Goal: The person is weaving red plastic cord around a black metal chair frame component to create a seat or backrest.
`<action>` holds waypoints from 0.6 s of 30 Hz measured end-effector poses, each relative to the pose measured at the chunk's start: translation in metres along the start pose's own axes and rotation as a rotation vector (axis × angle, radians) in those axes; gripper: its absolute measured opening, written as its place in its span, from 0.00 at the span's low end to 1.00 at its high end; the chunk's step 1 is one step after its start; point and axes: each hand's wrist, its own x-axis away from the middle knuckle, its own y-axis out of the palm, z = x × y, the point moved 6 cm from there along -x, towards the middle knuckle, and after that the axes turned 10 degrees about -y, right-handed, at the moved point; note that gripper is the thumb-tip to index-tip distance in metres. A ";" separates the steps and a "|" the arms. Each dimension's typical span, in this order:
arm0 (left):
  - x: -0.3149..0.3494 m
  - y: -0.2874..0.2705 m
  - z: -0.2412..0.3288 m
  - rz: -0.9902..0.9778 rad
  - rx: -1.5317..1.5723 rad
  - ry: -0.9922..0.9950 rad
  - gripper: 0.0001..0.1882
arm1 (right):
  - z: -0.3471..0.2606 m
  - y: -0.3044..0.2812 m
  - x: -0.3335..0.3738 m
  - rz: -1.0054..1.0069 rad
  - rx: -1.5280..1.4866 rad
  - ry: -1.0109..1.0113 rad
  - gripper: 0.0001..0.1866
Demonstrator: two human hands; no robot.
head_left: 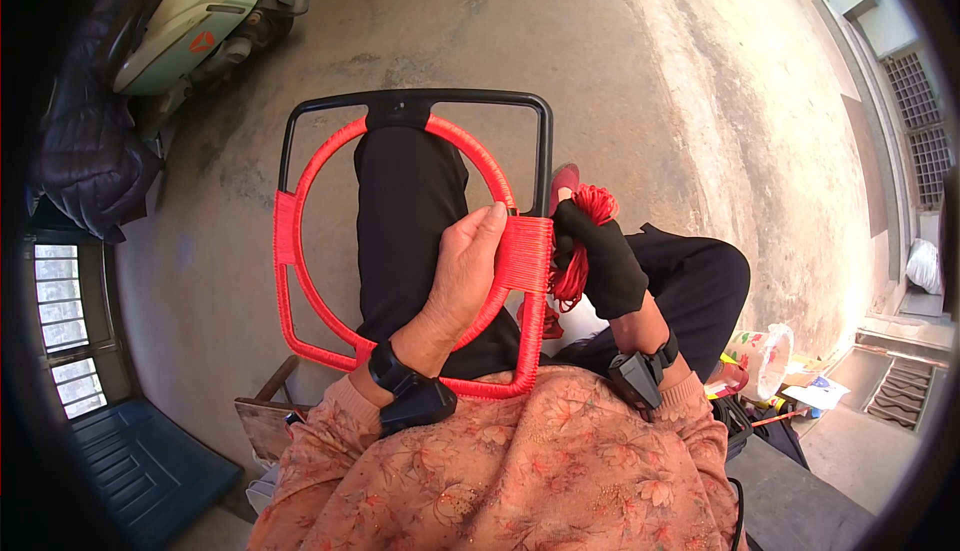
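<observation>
A black metal frame [546, 141] with rounded corners and a ring inside rests across my lap. Red cord covers the ring and the frame's lower part, while its top stays bare black. On the right side, a wide wrapped band [523, 254] of cord spans ring and outer bar. My left hand [462, 269], bare, is closed on the ring beside this band, its thumb pressed at the band's top edge. Just right of the frame, my right hand [610, 266] in a black glove is closed around a bundle of red cord [598, 203]; the glove hides part of the bundle.
A scooter [190, 36] and a dark quilted jacket [90, 141] stand at the far left. Near left is a wooden stool [262, 419]. A clear plastic tub [768, 361] and assorted small items sit at the right. Concrete floor [660, 71] stretches ahead.
</observation>
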 end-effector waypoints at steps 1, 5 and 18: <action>0.000 0.000 0.001 0.006 -0.013 0.003 0.17 | 0.000 -0.001 0.000 0.011 0.003 0.011 0.10; 0.000 0.001 0.002 -0.003 -0.045 0.011 0.18 | -0.003 0.001 0.001 -0.004 0.013 -0.002 0.10; -0.002 -0.003 0.001 0.018 -0.090 0.009 0.16 | -0.024 -0.043 0.005 0.100 -0.090 -0.072 0.15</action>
